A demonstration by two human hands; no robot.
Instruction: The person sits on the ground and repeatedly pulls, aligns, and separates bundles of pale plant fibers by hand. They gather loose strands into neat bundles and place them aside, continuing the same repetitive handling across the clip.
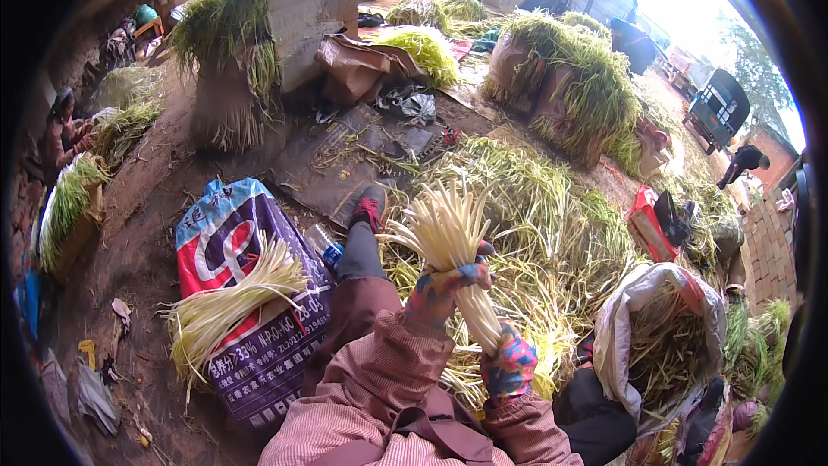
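Note:
Both my hands wear patterned gloves in blue, pink and orange. My left hand [443, 291] wraps around the middle of a bundle of pale blanched stalks [446, 223], which look like chives. Lower down, my right hand [510, 362] grips the narrow end of the same bundle. The thick pale ends fan out at the top. To the left, another pale bundle [249, 301] lies across a printed fertilizer sack [284, 353]. A large loose heap of yellow-green stalks [524, 207] spreads before me and under the held bundle.
An open white woven sack [605, 336] with dry trimmings stands at my right. A plastic bottle [323, 244] lies beside my leg. Tall tied bundles [569, 90] stand beyond the heap. One person [65, 133] sits far left; others bend at right [744, 162]. A three-wheeled vehicle [717, 110] is parked outside.

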